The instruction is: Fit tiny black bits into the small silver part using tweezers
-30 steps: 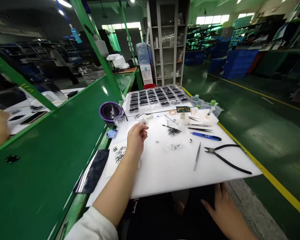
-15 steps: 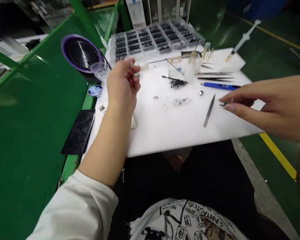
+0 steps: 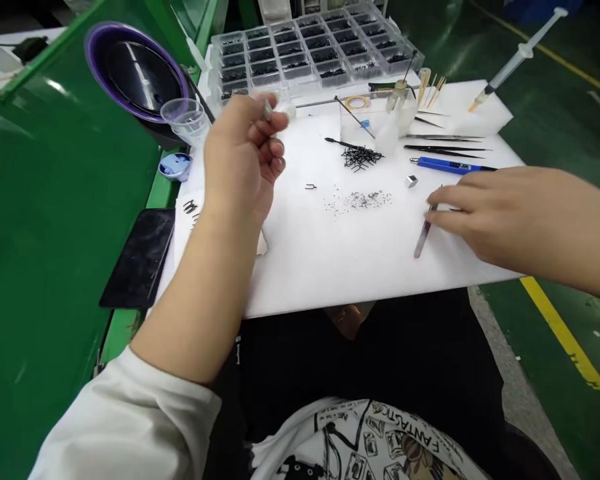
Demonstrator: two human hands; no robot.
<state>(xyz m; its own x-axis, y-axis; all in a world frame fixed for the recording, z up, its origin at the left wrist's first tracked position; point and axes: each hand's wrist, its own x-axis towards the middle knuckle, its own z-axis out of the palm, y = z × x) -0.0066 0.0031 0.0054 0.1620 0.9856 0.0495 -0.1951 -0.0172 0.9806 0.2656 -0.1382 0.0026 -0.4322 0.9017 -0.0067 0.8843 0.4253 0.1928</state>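
Note:
My left hand (image 3: 243, 160) is raised over the white board (image 3: 330, 267), fingers curled, pinching a tiny shiny part (image 3: 269, 109) between thumb and fingertip. My right hand (image 3: 505, 217) lies low on the board's right side, its fingertips touching the upper end of the steel tweezers (image 3: 423, 233) that rest flat there. Whether the fingers grip the tweezers I cannot tell. A pile of small black pieces (image 3: 361, 157) and a scatter of tiny specks (image 3: 363, 199) lie between the hands. One small bent clip (image 3: 310, 187) lies alone.
A compartment tray (image 3: 310, 53) of black parts stands at the back. A purple dish (image 3: 135, 70), a clear cup (image 3: 186, 120) and a blue cap (image 3: 173, 167) sit left. A blue-handled tool (image 3: 450, 165), black tweezers (image 3: 443, 149), a syringe (image 3: 520, 53) and a dark phone (image 3: 139, 257) lie around.
The view dropped from the hall to the board. My right hand came up from my lap and settled onto the steel tweezers. My left hand kept its pinch.

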